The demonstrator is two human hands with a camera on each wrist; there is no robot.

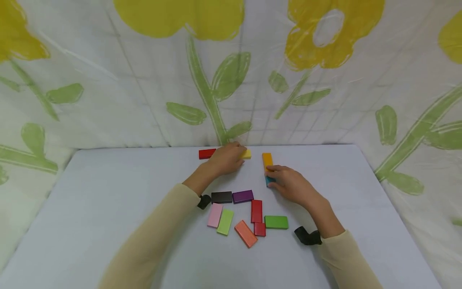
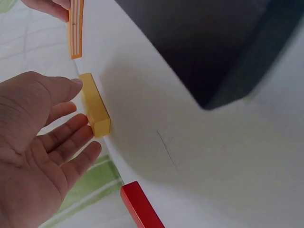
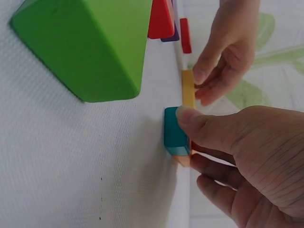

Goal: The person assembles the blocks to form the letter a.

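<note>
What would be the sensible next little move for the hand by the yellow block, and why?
Probably the left hand should close its fingers on the yellow block to take hold of it. In the left wrist view its straight fingers only touch the block's side and nothing is gripped. The right hand is already busy, pinching the teal block beside the orange block.

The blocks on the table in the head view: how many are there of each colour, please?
Red: 3
Yellow: 1
Orange: 2
Teal: 1
Black: 1
Purple: 1
Pink: 1
Light green: 1
Green: 1
Total: 12 blocks
</note>
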